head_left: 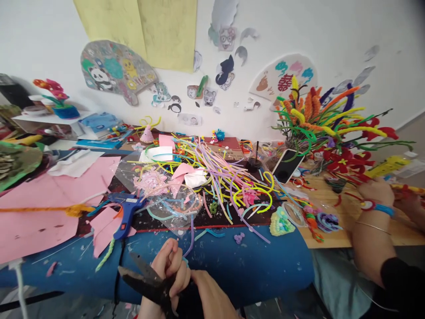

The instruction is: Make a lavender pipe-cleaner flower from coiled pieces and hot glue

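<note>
My left hand [171, 263] is closed in front of the table's near edge, fingers curled. A purple pipe cleaner [191, 235] runs down from the edge to these fingers, and a bit of light blue shows beside them. Dark scissors [142, 281] lie across the left wrist, blades parted and pointing left. Their handles are partly hidden by my right hand [210, 292], which comes from the lower right and is closed around them. Beyond the hands, a heap of pastel and yellow pipe cleaners [219, 170] covers the table's middle.
A blue glue gun [128, 215] lies at left on pink sheets [40, 212], its cord hanging over the blue table edge [265, 261]. At right are a phone [288, 166], pipe-cleaner flowers [315, 110] and another person's arm [372, 235] over a wooden table.
</note>
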`<state>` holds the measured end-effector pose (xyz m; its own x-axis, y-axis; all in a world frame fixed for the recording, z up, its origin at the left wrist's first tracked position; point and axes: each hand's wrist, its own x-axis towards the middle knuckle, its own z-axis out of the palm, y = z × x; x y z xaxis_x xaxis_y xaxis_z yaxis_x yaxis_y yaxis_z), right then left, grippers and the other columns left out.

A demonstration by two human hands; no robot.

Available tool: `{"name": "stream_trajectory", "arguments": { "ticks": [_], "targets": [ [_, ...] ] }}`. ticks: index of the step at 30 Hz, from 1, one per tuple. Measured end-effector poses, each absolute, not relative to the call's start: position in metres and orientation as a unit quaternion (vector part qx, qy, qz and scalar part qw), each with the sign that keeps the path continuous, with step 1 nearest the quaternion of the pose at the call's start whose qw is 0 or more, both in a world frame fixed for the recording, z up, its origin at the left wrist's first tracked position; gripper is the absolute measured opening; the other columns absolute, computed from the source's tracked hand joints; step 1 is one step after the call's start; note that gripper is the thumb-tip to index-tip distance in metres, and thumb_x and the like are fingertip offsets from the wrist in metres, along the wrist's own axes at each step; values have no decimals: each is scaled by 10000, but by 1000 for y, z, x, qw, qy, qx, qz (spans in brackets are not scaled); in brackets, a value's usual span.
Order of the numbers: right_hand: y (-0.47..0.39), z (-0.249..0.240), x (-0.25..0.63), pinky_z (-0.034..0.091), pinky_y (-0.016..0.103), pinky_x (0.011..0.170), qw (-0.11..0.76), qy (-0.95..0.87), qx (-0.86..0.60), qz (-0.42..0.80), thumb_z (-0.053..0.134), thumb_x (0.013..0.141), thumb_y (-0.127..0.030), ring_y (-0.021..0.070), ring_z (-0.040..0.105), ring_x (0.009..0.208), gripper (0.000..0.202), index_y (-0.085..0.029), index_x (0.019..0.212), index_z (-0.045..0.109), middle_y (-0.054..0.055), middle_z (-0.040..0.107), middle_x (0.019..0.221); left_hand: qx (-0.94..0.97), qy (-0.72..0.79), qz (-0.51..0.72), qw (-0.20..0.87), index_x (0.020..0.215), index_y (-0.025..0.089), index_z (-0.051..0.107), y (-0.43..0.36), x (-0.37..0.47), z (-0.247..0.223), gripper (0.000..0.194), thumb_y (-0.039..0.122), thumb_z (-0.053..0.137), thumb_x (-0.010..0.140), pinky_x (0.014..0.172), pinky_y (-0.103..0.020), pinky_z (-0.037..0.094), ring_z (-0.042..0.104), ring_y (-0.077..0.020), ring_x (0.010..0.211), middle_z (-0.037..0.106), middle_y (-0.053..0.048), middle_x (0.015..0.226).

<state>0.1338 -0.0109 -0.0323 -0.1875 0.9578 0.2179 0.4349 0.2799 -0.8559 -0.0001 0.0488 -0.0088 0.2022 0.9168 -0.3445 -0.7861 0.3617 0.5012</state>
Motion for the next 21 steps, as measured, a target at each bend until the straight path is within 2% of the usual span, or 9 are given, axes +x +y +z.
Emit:
{"name": "stream_trajectory", "arguments": {
  "ticks": [2,5,7,10,11,13,16,18,21],
  "targets": [
    [-10,-38,125,574,346,832,390,-694,-498,344,655,903,-370,227,681,986,302,-244,1175,620,69,676,1158,131,341,569,736,677,211,435,46,-2,-6,366,414,690,843,346,-188,274,261,-43,264,246,133,441],
    [-11,-50,118,586,280,753,383,-691,-481,380,786,724,-297,234,720,902,592,-246,1255,528,69,709,1091,287,430,604,606,607,206,446,43,-7,-7,419,483,661,837,430,-222,367,424,-93,395,403,73,491],
    [-13,-54,118,585,255,695,387,-664,-460,445,767,664,-200,194,724,809,676,-238,1264,459,48,715,1038,448,494,589,457,643,202,541,43,-13,-12,326,423,631,865,551,-245,434,540,-144,575,543,17,623],
    [-11,-48,125,580,266,745,418,-592,-463,511,670,651,-127,164,700,821,562,-238,1151,438,31,693,1014,627,547,480,277,816,219,654,45,-23,-23,72,274,629,854,709,-304,475,605,-209,768,638,-23,803],
    [-8,-43,129,577,275,761,428,-580,-482,498,644,664,-132,162,690,826,484,-235,1094,449,29,680,997,661,554,444,242,874,223,667,45,-27,-27,50,248,637,841,741,-326,482,615,-228,810,651,-32,845],
    [2,-30,137,570,279,735,426,-587,-535,433,602,714,-161,160,670,777,308,-229,986,476,15,647,909,707,555,389,203,975,223,668,47,-31,-37,136,234,638,842,780,-361,491,624,-258,877,663,-52,920],
    [25,-13,140,550,304,712,390,-621,-617,285,539,823,-232,190,661,761,68,-221,887,517,22,607,833,740,551,341,181,903,217,655,49,-32,-47,119,234,538,913,756,-371,498,619,-258,844,658,-60,888],
    [42,-7,136,542,319,691,375,-637,-645,194,505,883,-303,214,672,779,103,-214,840,532,62,618,902,743,548,336,186,843,217,636,49,-34,-49,196,236,470,945,742,-361,501,620,-244,805,650,-55,851],
    [66,-1,124,542,326,668,336,-640,-685,92,527,900,-355,239,692,793,182,-192,827,568,113,623,995,713,567,362,197,814,224,613,48,-43,-47,224,297,454,953,700,-325,504,625,-220,742,636,-36,789]
  ]
}}
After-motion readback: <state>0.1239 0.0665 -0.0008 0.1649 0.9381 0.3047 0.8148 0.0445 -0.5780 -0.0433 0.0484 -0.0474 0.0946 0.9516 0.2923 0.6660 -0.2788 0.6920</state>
